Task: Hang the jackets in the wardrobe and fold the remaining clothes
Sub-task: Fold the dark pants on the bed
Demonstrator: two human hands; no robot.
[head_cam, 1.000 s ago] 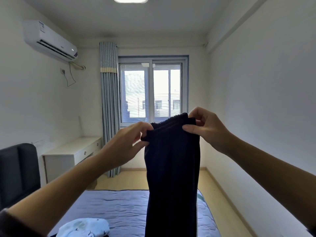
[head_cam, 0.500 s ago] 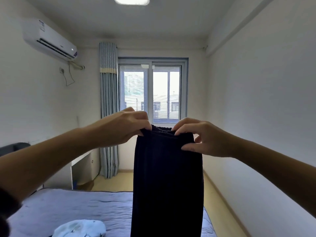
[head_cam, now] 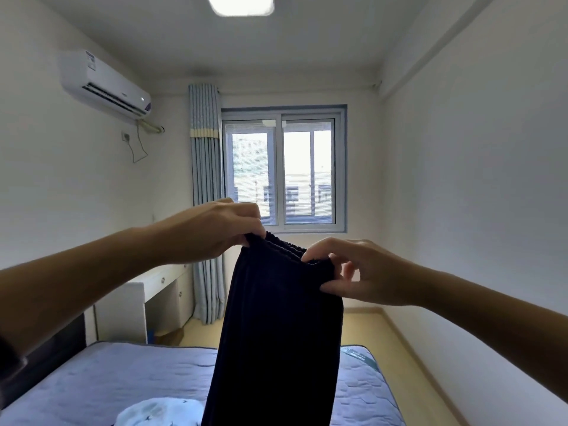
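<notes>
A dark navy garment (head_cam: 276,333) with an elastic waistband hangs straight down in front of me, above the bed. My left hand (head_cam: 212,229) grips the left end of the waistband from above. My right hand (head_cam: 359,272) pinches the right end, thumb below and fingers curled over the top. The garment's lower part runs out of the frame at the bottom. A pale, light blue patterned piece of clothing (head_cam: 159,412) lies on the bed, partly hidden behind the dark garment.
The bed's lilac quilted mattress (head_cam: 107,382) fills the lower view. A white desk (head_cam: 147,290) stands against the left wall beside a striped curtain (head_cam: 206,210). A window (head_cam: 282,170) is straight ahead. Wooden floor (head_cam: 399,342) runs along the right wall.
Both hands lowered the waistband and pulled its ends further apart. My view tilted up and shifted, so the ceiling lamp and more of the desk show.
</notes>
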